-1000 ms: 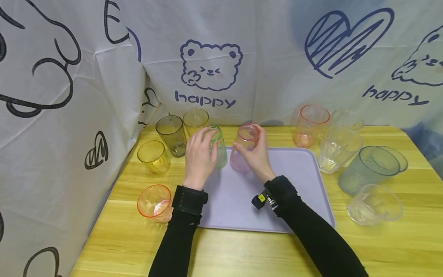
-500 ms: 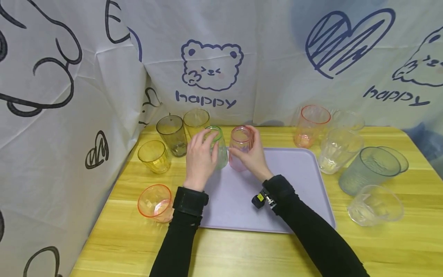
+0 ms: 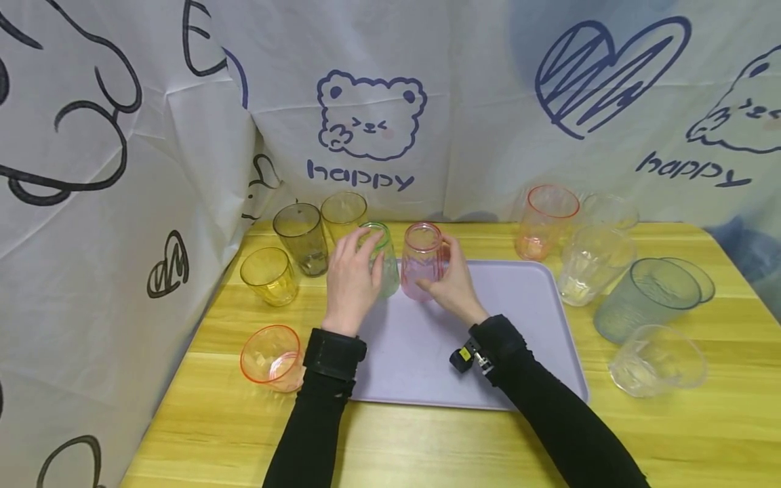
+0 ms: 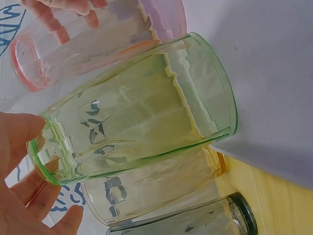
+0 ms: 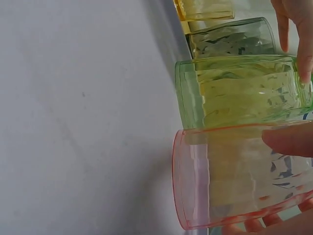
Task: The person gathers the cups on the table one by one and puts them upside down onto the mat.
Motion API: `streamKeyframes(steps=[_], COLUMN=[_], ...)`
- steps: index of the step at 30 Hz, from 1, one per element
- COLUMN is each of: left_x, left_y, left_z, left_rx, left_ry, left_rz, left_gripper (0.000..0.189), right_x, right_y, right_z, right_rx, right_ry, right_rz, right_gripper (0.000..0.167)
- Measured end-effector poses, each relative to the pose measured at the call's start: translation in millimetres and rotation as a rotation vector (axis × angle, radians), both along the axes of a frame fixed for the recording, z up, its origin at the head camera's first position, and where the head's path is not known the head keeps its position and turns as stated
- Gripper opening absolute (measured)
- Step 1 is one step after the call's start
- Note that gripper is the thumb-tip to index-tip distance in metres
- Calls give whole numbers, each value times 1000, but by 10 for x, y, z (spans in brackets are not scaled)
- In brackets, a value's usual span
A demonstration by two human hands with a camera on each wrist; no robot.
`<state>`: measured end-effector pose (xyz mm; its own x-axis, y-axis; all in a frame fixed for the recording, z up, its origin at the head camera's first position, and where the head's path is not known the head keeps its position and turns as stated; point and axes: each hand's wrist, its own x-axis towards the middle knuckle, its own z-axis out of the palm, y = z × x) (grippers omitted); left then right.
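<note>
A green drinking glass [image 3: 386,268] stands upside down at the tray's far left corner, wide rim down. My left hand [image 3: 354,281] holds its narrow upper end, thumb on one side and fingers on the other, as the left wrist view shows. Close beside it on the right is a pink glass [image 3: 421,268], also upside down on the lilac tray [image 3: 464,366]. Around its right side my right hand [image 3: 454,281] is loosely curled. In the right wrist view its thumb [image 5: 288,140] lies over the pink glass, with fingertips along the opposite side.
Left of the tray stand a yellow glass [image 3: 270,278], a dark grey glass [image 3: 303,240], an amber glass [image 3: 344,210] and an orange-rimmed glass [image 3: 271,356]. To the right are a tall orange glass [image 3: 543,220], a blue-grey glass [image 3: 647,301] and several clear ones. A printed cloth [image 3: 488,122] hangs behind.
The pink glass has shifted left, nearer the green one, and now stands straighter. My right hand has then drawn back slightly right, its grip looser. The left hand has stayed at the green glass.
</note>
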<state>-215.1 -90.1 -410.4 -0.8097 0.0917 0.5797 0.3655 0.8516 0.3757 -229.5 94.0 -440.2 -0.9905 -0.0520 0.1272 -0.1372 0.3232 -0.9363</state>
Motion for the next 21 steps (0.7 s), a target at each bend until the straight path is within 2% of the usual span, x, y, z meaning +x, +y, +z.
streamKeyframes(steps=[14,21], left_x=[16,36], left_y=[-11,-14], left_z=[13,13], left_rx=[-13,-11], left_ry=[-24,-21], left_rz=[3,-20], left_gripper=[39,42], right_x=[-3,29], right_y=[7,28], right_z=[-27,-13], right_rx=[43,49], right_ry=[-15,-10], right_rz=[2,9], right_gripper=[89,92])
